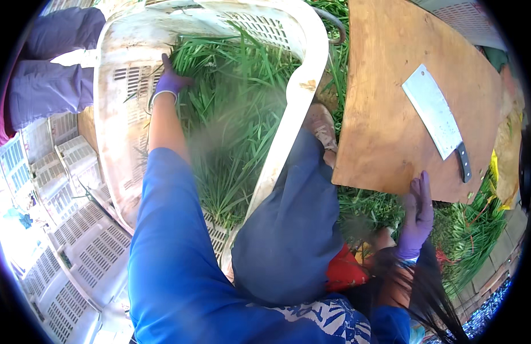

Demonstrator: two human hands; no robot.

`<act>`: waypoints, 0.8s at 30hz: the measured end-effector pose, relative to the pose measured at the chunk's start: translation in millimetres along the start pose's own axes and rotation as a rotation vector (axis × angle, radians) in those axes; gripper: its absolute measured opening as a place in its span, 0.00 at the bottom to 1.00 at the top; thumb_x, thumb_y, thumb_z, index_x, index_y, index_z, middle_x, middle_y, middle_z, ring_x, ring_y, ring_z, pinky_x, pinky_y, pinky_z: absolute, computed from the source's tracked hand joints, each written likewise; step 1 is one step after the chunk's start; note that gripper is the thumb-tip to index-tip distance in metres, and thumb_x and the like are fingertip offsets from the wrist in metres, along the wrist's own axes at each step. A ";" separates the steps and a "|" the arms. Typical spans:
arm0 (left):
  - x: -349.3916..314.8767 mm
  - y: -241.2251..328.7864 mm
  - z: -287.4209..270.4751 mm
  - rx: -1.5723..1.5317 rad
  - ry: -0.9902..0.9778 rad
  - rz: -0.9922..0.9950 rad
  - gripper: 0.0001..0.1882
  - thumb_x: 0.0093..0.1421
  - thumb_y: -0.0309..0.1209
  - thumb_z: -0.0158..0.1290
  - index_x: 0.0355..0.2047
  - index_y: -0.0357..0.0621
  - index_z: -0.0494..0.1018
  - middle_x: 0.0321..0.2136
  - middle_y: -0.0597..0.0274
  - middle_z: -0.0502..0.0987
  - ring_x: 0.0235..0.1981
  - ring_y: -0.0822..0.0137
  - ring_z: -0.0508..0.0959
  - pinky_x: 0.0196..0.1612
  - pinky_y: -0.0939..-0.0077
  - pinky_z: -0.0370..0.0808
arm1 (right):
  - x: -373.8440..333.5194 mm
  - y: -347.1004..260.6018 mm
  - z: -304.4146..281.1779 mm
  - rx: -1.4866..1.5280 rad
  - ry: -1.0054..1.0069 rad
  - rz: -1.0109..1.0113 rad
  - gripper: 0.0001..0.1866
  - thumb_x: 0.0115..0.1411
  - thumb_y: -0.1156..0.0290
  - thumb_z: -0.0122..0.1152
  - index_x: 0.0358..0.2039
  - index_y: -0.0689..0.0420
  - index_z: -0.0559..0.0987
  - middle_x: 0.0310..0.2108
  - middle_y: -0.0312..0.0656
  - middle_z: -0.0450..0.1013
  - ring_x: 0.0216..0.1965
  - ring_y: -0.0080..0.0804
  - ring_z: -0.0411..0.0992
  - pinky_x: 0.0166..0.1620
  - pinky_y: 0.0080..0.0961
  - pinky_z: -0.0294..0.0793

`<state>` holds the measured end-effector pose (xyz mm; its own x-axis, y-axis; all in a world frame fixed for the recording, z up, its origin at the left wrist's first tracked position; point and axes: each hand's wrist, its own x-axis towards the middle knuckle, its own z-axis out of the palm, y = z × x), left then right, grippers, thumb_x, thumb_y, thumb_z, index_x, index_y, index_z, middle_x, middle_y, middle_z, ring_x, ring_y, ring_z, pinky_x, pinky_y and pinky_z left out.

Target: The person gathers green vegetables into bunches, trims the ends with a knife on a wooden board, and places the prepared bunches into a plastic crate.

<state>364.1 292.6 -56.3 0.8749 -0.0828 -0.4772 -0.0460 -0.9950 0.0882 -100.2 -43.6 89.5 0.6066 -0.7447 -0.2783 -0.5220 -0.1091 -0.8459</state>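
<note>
My left hand, in a purple glove, reaches inside a large white plastic crate. Its visible fingers are spread, and it lies against the long green leafy stalks heaped in there, close to the crate's left wall. Beside the near edge of a wooden board, my right hand is raised with straight fingers and nothing visible in it. It wears a purple glove too. A cleaver with a black handle lies flat on the board, a short way beyond the right hand.
More green stalks are piled on the ground around the board. White slatted crates stand at the left. Another person's legs in grey-purple trousers show at the upper left. My knee is between crate and board.
</note>
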 end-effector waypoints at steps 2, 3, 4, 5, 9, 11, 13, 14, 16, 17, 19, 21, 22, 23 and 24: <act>10.3 -19.0 13.6 -0.046 0.080 0.022 0.60 0.35 0.37 0.62 0.59 0.47 0.30 0.49 0.42 0.64 0.48 0.51 0.68 0.50 0.68 0.64 | 1.1 -1.9 -4.0 0.052 -0.008 0.090 0.22 0.54 0.83 0.43 0.52 0.63 0.63 0.51 0.44 0.63 0.49 0.29 0.63 0.53 0.26 0.60; 20.1 -25.4 16.2 -0.027 0.049 0.012 0.58 0.35 0.37 0.62 0.59 0.46 0.33 0.48 0.42 0.65 0.48 0.51 0.68 0.50 0.68 0.65 | 0.7 -0.3 -6.4 0.033 -0.032 0.083 0.20 0.55 0.81 0.43 0.51 0.64 0.64 0.51 0.44 0.63 0.48 0.29 0.64 0.52 0.26 0.61; 23.3 -29.9 15.5 -0.004 0.020 -0.003 0.57 0.35 0.36 0.62 0.59 0.45 0.37 0.47 0.43 0.66 0.48 0.51 0.68 0.49 0.67 0.65 | 0.9 -0.7 -5.2 0.037 -0.036 0.083 0.20 0.55 0.81 0.43 0.51 0.64 0.64 0.51 0.44 0.63 0.48 0.29 0.64 0.52 0.26 0.61; -17.5 14.9 -10.1 -0.034 0.033 0.005 0.47 0.37 0.34 0.61 0.57 0.42 0.48 0.43 0.47 0.70 0.43 0.55 0.72 0.46 0.70 0.68 | -0.8 -0.8 -4.5 0.045 -0.027 0.087 0.20 0.56 0.81 0.43 0.50 0.64 0.64 0.51 0.44 0.63 0.48 0.29 0.64 0.51 0.26 0.62; -39.8 -23.8 -39.1 -0.726 -0.074 -0.092 0.26 0.43 0.27 0.57 0.45 0.39 0.66 0.37 0.59 0.73 0.34 0.67 0.72 0.38 0.75 0.70 | -3.8 -7.8 -4.0 0.119 -0.046 0.051 0.18 0.56 0.81 0.42 0.49 0.65 0.65 0.50 0.45 0.64 0.46 0.30 0.66 0.50 0.26 0.64; -51.6 -59.3 -51.3 -0.889 -0.009 0.008 0.25 0.43 0.28 0.57 0.45 0.39 0.66 0.36 0.59 0.73 0.34 0.67 0.73 0.37 0.74 0.71 | -3.0 -15.0 -4.1 0.131 -0.048 0.042 0.18 0.56 0.81 0.42 0.49 0.65 0.66 0.50 0.46 0.64 0.46 0.30 0.66 0.50 0.25 0.64; -73.6 -84.6 -65.7 -1.201 0.071 0.091 0.24 0.43 0.26 0.56 0.43 0.39 0.66 0.37 0.60 0.73 0.33 0.67 0.73 0.36 0.74 0.72 | -4.8 -22.2 -4.8 0.150 -0.052 0.023 0.18 0.56 0.81 0.42 0.48 0.65 0.66 0.49 0.46 0.64 0.46 0.30 0.66 0.50 0.25 0.64; -87.0 -90.0 -75.6 -1.271 0.082 0.113 0.25 0.44 0.26 0.56 0.44 0.39 0.65 0.38 0.59 0.72 0.35 0.65 0.73 0.39 0.72 0.72 | -6.6 -23.3 -6.6 0.142 -0.053 -0.006 0.17 0.56 0.81 0.42 0.48 0.65 0.66 0.49 0.47 0.64 0.46 0.31 0.66 0.50 0.25 0.64; -122.9 -96.6 -92.8 -1.357 0.103 0.217 0.25 0.44 0.26 0.56 0.45 0.39 0.64 0.38 0.58 0.72 0.38 0.62 0.73 0.43 0.69 0.71 | -13.2 -27.0 -7.6 0.154 -0.057 -0.062 0.17 0.56 0.82 0.42 0.48 0.66 0.67 0.49 0.47 0.64 0.46 0.31 0.66 0.50 0.25 0.64; -137.7 -103.5 -96.1 -1.453 0.118 0.204 0.25 0.44 0.26 0.56 0.45 0.39 0.64 0.38 0.56 0.71 0.40 0.59 0.72 0.46 0.66 0.70 | -16.8 -30.1 -8.7 0.149 -0.061 -0.121 0.17 0.56 0.82 0.43 0.47 0.66 0.67 0.49 0.47 0.64 0.46 0.30 0.66 0.50 0.25 0.65; -168.6 -117.5 -105.9 -1.498 0.144 0.216 0.26 0.44 0.26 0.56 0.46 0.40 0.64 0.39 0.57 0.71 0.41 0.59 0.72 0.46 0.65 0.70 | -26.2 -38.2 -10.8 0.177 -0.063 -0.207 0.17 0.56 0.82 0.43 0.47 0.65 0.67 0.49 0.46 0.65 0.45 0.30 0.67 0.49 0.25 0.66; -196.4 -140.1 -116.0 -1.515 0.183 0.246 0.26 0.44 0.27 0.56 0.46 0.40 0.64 0.39 0.57 0.71 0.41 0.59 0.72 0.46 0.65 0.70 | -37.9 -50.6 -15.3 0.157 -0.067 -0.257 0.17 0.56 0.82 0.43 0.47 0.65 0.68 0.49 0.45 0.65 0.45 0.30 0.67 0.49 0.25 0.66; -208.0 -153.0 -122.0 -1.551 0.175 0.265 0.25 0.45 0.27 0.56 0.46 0.40 0.64 0.39 0.58 0.71 0.41 0.60 0.72 0.46 0.66 0.70 | -42.8 -56.6 -18.2 0.134 -0.055 -0.292 0.17 0.56 0.82 0.43 0.47 0.64 0.68 0.49 0.45 0.65 0.45 0.30 0.67 0.49 0.24 0.66; -218.8 -164.3 -126.5 -1.586 0.166 0.284 0.25 0.45 0.27 0.56 0.45 0.40 0.64 0.40 0.58 0.71 0.41 0.60 0.72 0.46 0.66 0.70 | -48.7 -62.0 -23.9 0.095 -0.066 -0.338 0.17 0.56 0.82 0.43 0.48 0.64 0.67 0.48 0.45 0.66 0.44 0.30 0.67 0.49 0.24 0.65; -228.6 -174.1 -129.9 -1.600 0.190 0.296 0.25 0.45 0.27 0.56 0.45 0.40 0.64 0.40 0.58 0.71 0.41 0.60 0.72 0.46 0.66 0.70 | -54.3 -66.6 -29.2 0.098 -0.070 -0.366 0.17 0.56 0.82 0.43 0.48 0.64 0.67 0.48 0.45 0.66 0.44 0.30 0.67 0.49 0.24 0.65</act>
<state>234.8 491.9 151.0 0.9758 -0.1210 -0.1821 0.1974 0.1300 0.9717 -115.9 -15.1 174.3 0.7837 -0.6208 0.0222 -0.2061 -0.2935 -0.9335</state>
